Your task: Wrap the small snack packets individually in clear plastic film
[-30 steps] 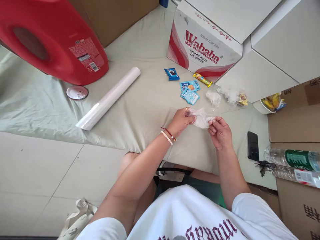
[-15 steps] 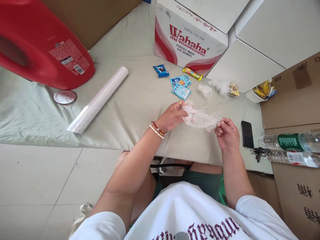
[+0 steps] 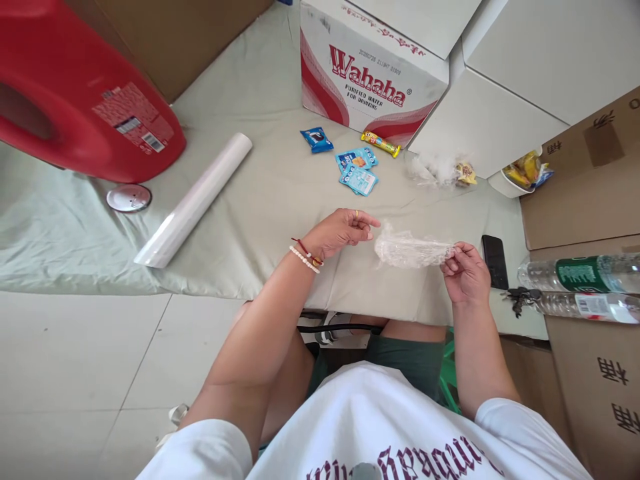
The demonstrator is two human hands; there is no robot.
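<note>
Crinkly plastic wrap [image 3: 413, 249] is stretching out to the left from the right hand [image 3: 466, 273], over the near part of the cloth-covered table [image 3: 280, 200]. The right hand is pinching one end of it between thumb and fingers. The left hand [image 3: 339, 231] is holding nothing; its thumb and pointing finger are sticking out, a little spread, just beside the other end. I cannot tell if a fingertip is touching it.

Farther away, light blue packets [image 3: 359, 180], a dark blue packet [image 3: 317, 140] and a yellow packet [image 3: 381, 144] are lying near a white and red box [image 3: 373, 77]. To the right of the right hand, a black phone [image 3: 494, 261] is lying flat. Off to the left, a shiny white roll [image 3: 195, 200] is lying slantwise near a big red jug [image 3: 143, 87].
</note>
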